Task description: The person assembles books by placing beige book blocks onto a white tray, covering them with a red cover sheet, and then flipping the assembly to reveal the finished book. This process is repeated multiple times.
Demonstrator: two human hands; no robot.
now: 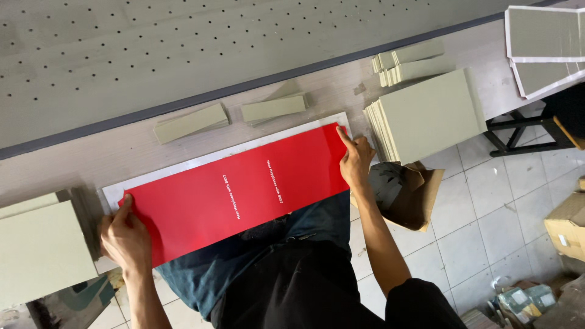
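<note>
Head view: a long red sheet (pixel 234 192) with two short lines of white print is held flat over a white backing board (pixel 228 157) at the near edge of the pale wooden desk (pixel 91 155). The sheet lies slanted, its far end higher in the picture, and its near long edge overhangs the desk above the person's lap. The left hand (pixel 126 239) is closed on the sheet's left end, thumb pressed on top at the corner and fingers curled beneath. The right hand (pixel 355 159) is pinched on the sheet's right end, index finger stretched along the top corner.

Two small stacks of grey-green board strips (pixel 192 122) are seen just beyond the white board, side by side but apart. A large stack of grey-green boards (pixel 429 116) is placed right of the right hand, with a smaller pile (pixel 408 61) behind it. Another grey-green stack (pixel 36 250) is seen beside the left hand. Brown paper (pixel 405 195) lies crumpled on the tiled floor (pixel 481 201) below the large stack.
</note>
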